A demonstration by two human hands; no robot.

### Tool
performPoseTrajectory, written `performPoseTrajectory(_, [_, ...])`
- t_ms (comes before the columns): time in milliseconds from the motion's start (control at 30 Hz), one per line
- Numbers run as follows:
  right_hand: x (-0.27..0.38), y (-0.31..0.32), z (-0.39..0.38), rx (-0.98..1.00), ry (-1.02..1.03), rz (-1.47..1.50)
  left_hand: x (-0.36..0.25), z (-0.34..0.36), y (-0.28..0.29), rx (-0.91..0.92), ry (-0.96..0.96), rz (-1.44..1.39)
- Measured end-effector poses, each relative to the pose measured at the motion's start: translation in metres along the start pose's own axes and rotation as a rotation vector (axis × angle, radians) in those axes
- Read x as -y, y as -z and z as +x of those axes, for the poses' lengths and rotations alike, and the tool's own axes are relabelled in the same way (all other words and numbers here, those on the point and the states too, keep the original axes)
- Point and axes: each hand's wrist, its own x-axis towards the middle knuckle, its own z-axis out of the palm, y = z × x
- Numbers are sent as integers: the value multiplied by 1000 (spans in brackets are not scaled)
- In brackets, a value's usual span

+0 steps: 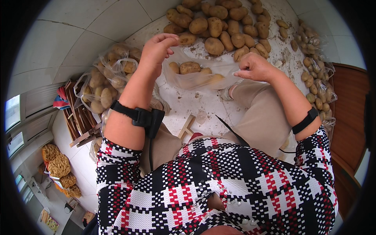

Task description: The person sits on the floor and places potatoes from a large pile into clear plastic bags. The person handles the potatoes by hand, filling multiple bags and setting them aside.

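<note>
A clear plastic bag (184, 82) with several potatoes in it hangs spread between my two hands, low over the floor and between my feet. My left hand (156, 47), fingers curled, is closed at the bag's left edge; the exact grip is partly hidden. On the other side, my right hand (256, 67) pinches the bag's right edge between thumb and curled fingers. One larger potato (190, 67) shows plainly inside the bag. Just beyond the bag lies a heap of loose, soil-marked potatoes (215, 27).
Filled clear bags of potatoes (100, 89) stand at the left by the tiled wall. More bagged potatoes (320, 89) line the right side beside a brown wooden panel (348, 117). A wooden rack (80, 113) and orange net sacks (58, 165) are farther left. Dirt specks the white floor (184, 102).
</note>
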Motion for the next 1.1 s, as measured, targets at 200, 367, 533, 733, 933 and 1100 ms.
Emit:
performPoseTrajectory(200, [1,2,1,-96,96,-42,0,1,2,-14,-12,-64])
performPoseTrajectory(367, [1,3,0,-51,23,0,2,3,2,1,-3,-50])
performPoseTrajectory(533, [1,2,0,-20,16,1,3,5,2,32,11,11])
performPoseTrajectory(733, [2,4,-2,77,-127,55,4,3,0,72,33,92])
performPoseTrajectory(933, [-3,0,-5,131,-182,38,4,0,0,109,73,150])
performPoseTrajectory(1100, [-9,-2,-6,165,-161,-25,5,-2,2,111,98,161])
